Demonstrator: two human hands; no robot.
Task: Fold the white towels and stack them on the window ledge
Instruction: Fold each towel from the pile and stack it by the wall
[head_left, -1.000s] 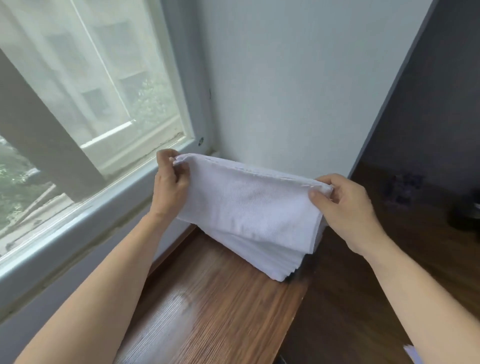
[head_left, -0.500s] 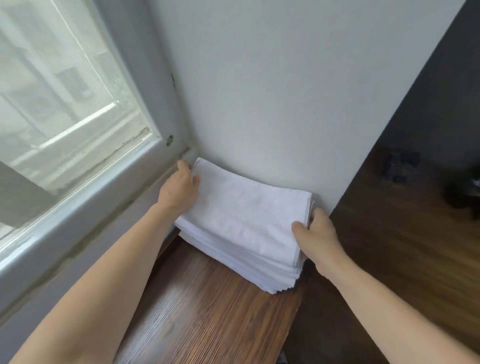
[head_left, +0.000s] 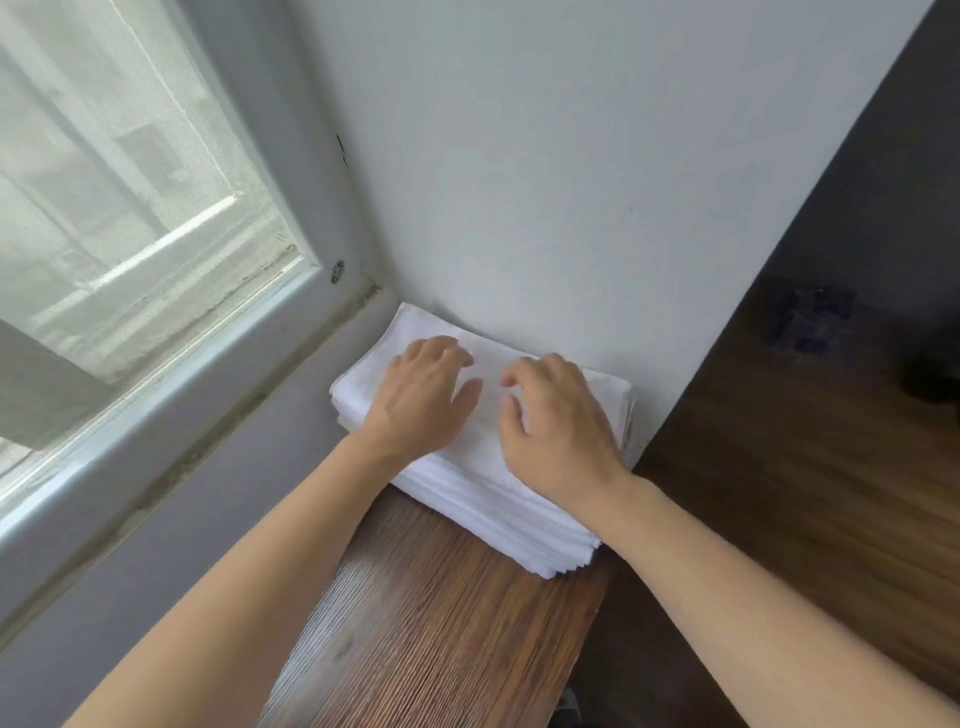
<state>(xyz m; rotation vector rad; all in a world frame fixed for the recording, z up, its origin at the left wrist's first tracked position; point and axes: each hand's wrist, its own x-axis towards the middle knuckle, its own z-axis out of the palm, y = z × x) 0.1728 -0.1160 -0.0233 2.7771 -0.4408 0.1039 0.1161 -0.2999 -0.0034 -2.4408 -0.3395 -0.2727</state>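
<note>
A stack of folded white towels (head_left: 483, 467) lies on the wooden window ledge (head_left: 431, 613), pushed into the corner between the window frame and the white wall. Both my hands are on top of the stack, side by side. My left hand (head_left: 423, 395) rests palm down on the left half of the top towel, fingers loosely spread. My right hand (head_left: 558, 421) lies on the right half with its fingers slightly bent, holding nothing. The stack's layered edges show at the near right corner.
The window (head_left: 130, 218) and its grey frame run along the left. A white wall (head_left: 571, 182) rises behind the stack. To the right, lower down, is a dark wooden floor (head_left: 805, 467) with blurred dark objects (head_left: 815, 322) at the far right.
I lowered the folded towel onto the stack and let go of its ends. Both hands then moved from the towel's sides to the top, now lying flat near the middle.
</note>
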